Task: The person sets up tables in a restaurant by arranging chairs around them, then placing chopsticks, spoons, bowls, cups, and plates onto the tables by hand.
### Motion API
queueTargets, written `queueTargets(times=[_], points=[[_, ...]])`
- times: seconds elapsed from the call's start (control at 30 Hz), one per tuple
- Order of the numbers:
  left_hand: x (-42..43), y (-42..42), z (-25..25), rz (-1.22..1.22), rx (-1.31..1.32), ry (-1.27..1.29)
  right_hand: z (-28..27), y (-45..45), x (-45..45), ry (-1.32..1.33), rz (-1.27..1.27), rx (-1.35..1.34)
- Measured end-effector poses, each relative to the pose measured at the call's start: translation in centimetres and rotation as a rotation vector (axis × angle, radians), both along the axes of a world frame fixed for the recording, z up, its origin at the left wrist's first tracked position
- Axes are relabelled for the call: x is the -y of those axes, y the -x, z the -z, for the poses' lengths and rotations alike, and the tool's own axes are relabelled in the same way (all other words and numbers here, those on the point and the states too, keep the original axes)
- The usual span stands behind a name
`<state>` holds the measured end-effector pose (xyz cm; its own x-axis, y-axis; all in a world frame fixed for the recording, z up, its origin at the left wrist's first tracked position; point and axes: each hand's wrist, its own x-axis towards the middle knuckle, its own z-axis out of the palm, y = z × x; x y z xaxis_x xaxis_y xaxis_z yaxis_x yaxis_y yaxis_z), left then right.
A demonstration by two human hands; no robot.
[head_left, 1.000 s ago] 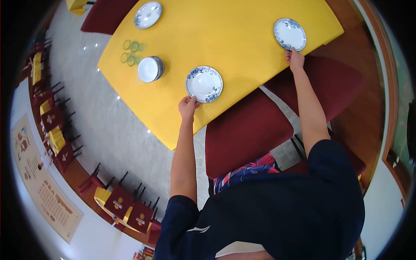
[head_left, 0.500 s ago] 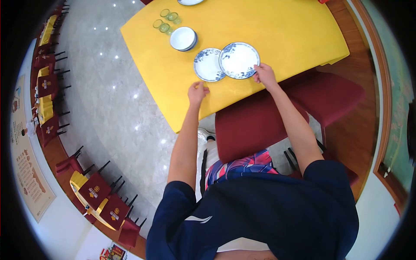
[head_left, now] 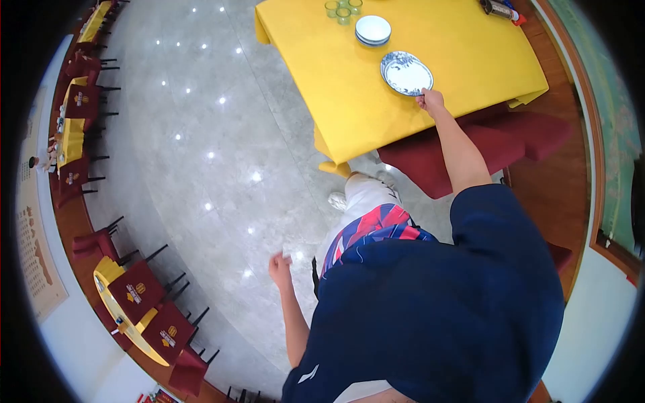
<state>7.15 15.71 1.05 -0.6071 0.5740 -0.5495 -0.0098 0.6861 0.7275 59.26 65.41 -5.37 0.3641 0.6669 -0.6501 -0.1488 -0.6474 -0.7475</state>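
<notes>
My right hand [head_left: 430, 101] grips the near rim of a white plate [head_left: 410, 75] with a blue floral pattern. That plate overlaps a second blue-patterned plate [head_left: 385, 66], of which just the far left edge shows; whether the two touch I cannot tell. A stack of white bowls [head_left: 373, 29] with blue outsides stands just beyond the plates on the yellow tablecloth [head_left: 336, 101]. Down by my side, over the grey floor, my left hand [head_left: 279, 270] holds nothing, its fingers loosely bent and apart.
Several green glasses [head_left: 344, 11] stand near the table's far edge. A dark bottle-like item [head_left: 498, 9] lies at the far right corner. Maroon chairs [head_left: 450, 161] line the table's near side. Along the left wall are more tables and chairs [head_left: 136, 289], with a person [head_left: 44, 161] there.
My left hand has dropped from the table edge to my side. My right hand has brought its plate over the other one. My body and view have shifted left.
</notes>
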Motion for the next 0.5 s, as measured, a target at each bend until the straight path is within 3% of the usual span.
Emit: queueTargets(times=[0.1,0.23,0.37,0.43,0.5], points=[[5.5,3.1,3.5,-0.219,0.110,0.145,2.0,1.5,0.0,0.003,0.104,-0.034],[0.5,3.6,4.5,-0.499,0.413,0.196,0.2,5.0,0.0,0.136,0.220,0.103],[-10.8,5.4,3.3,-0.257,0.380,0.104,2.2,5.5,-1.0,0.223,0.061,0.392],[-15.8,8.1,3.1,-0.170,0.345,0.154,1.7,6.9,-0.8,0.302,-0.028,0.689],[-20.0,12.4,2.7,-0.086,0.288,0.208,2.0,7.7,-1.2,0.360,0.050,0.671]])
